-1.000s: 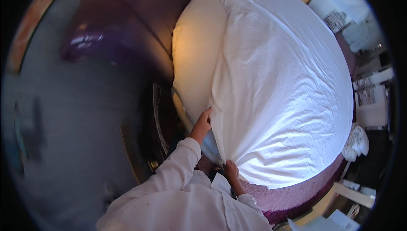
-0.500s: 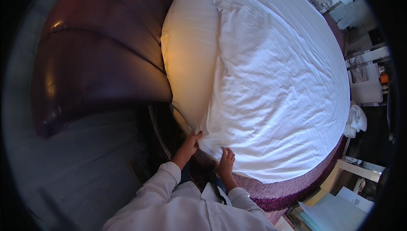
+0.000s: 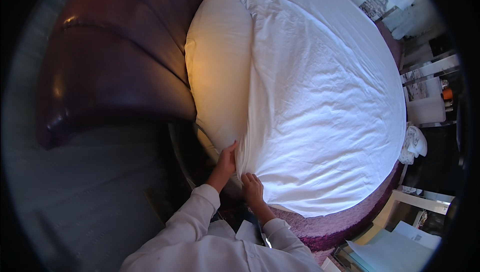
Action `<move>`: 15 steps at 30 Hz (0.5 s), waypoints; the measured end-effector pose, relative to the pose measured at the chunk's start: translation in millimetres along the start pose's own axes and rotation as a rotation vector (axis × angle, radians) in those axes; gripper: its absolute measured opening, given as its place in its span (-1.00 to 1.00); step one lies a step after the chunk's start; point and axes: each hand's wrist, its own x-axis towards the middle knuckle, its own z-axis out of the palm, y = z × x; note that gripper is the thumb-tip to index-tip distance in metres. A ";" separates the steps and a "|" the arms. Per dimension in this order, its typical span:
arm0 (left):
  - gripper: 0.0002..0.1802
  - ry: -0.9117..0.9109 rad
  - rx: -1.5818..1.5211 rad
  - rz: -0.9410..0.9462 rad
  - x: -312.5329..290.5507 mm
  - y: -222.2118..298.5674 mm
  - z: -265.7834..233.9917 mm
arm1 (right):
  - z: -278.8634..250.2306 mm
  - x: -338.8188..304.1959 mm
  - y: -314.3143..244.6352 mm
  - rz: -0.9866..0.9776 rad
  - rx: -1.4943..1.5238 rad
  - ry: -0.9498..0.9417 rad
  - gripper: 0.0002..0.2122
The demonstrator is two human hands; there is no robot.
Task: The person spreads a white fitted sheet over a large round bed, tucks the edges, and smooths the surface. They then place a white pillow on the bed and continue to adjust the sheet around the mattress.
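A white duvet (image 3: 320, 97) lies wrinkled over most of a round bed. Along its left edge a strip of smooth white bottom sheet (image 3: 220, 57) shows. My left hand (image 3: 227, 161) is at the duvet's near left corner, its fingers against the gathered edge; part of the grip is hidden by the fabric. Just to its right, my right hand (image 3: 253, 188) has its fingers curled over the duvet's near edge and pinches it. Folds run from both hands up into the fabric.
A dark red padded leather headboard (image 3: 115, 62) curves round the bed's left side. Purple carpet (image 3: 320, 229) borders the bed below. On the right are a bundled white cloth (image 3: 414, 144) and a table with pale papers (image 3: 395, 249). Grey flooring (image 3: 95, 197) lies at left.
My right hand has moved left, closer to my left hand, drawing the duvet's edge with it. My left hand has shifted slightly up along the edge. New folds have formed at the corner.
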 end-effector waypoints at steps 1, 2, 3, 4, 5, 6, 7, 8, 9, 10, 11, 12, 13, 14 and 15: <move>-0.61 -0.022 -0.023 0.013 8.7 3.3 5.4 | 2.4 -4.6 3.5 0.008 0.002 0.008 -0.87; -0.61 -0.009 -0.077 0.031 17.1 8.7 10.6 | 4.0 -7.4 7.1 0.015 0.004 0.016 -0.87; -0.61 0.009 -0.127 0.048 22.5 16.7 15.9 | 5.8 -8.8 10.1 0.028 -0.007 0.013 -0.87; -0.61 0.029 -0.177 0.066 24.9 23.1 15.3 | 7.4 -9.2 11.2 0.041 -0.017 0.011 -0.87; -0.62 0.089 -0.167 0.161 25.1 28.0 11.7 | 8.8 -9.7 10.6 0.051 -0.026 0.007 -0.86; -0.64 0.142 -0.153 0.257 28.1 35.0 7.1 | 10.2 -7.9 8.9 0.053 -0.012 0.011 -0.86; -0.65 0.197 -0.140 0.356 27.7 42.7 0.8 | 12.2 -5.8 6.0 0.052 0.004 0.013 -0.87; -0.65 0.162 -0.138 0.391 20.6 52.1 -9.0 | 14.5 -3.3 2.9 0.049 0.021 0.014 -0.88; -0.65 0.127 -0.136 0.412 11.4 58.1 -17.3 | 16.9 -2.1 4.7 0.059 0.021 -0.001 -0.87; -0.65 0.093 -0.134 0.434 -0.1 63.3 -21.2 | 20.9 -1.1 7.1 0.068 0.022 -0.018 -0.86; -0.64 0.094 -0.049 0.506 -11.1 66.9 -24.4 | 25.1 0.3 9.4 0.076 0.023 -0.035 -0.85; -0.63 0.097 0.036 0.575 -26.3 70.3 -19.3 | 28.7 2.3 12.4 0.088 0.025 -0.065 -0.84; -0.62 0.099 0.120 0.648 -39.5 74.2 -18.4 | 31.9 5.8 15.5 0.094 0.026 -0.097 -0.83; -0.61 0.116 0.157 0.649 -48.8 78.4 -20.7 | 35.1 9.3 19.3 0.101 0.026 -0.128 -0.82; -0.61 0.134 0.195 0.654 -57.1 83.5 -23.6 | 39.2 13.4 24.5 0.081 0.022 -0.138 -0.80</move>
